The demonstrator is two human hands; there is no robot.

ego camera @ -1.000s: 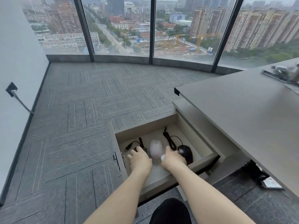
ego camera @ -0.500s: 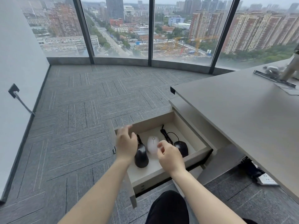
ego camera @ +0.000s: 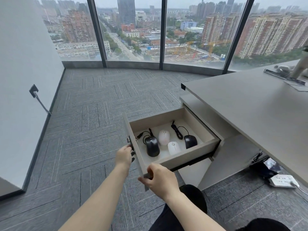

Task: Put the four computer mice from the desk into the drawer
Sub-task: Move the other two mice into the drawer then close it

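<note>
The beige drawer (ego camera: 186, 155) stands pulled out from under the desk (ego camera: 250, 104). Inside lie a wired black mouse (ego camera: 152, 146) at the left, a pinkish-white mouse (ego camera: 164, 137) in the middle, a white mouse (ego camera: 174, 148) in front of it, and a second wired black mouse (ego camera: 190, 141) at the right. My left hand (ego camera: 124, 156) rests on the outer face of the drawer front near its far end. My right hand (ego camera: 159, 179) grips the near corner of the drawer front.
A cabinet side panel (ego camera: 225, 160) stands right of the drawer. A white power strip (ego camera: 283, 180) and black cables lie on the carpet under the desk. A cable tray lid (ego camera: 285, 77) sits on the desktop. Floor-to-ceiling windows (ego camera: 133, 30) stand ahead, a white wall (ego camera: 20, 80) on the left.
Both hands came out of the drawer, leaving a black mouse and a white mouse inside, and moved onto the drawer front. The camera tilted up slightly.
</note>
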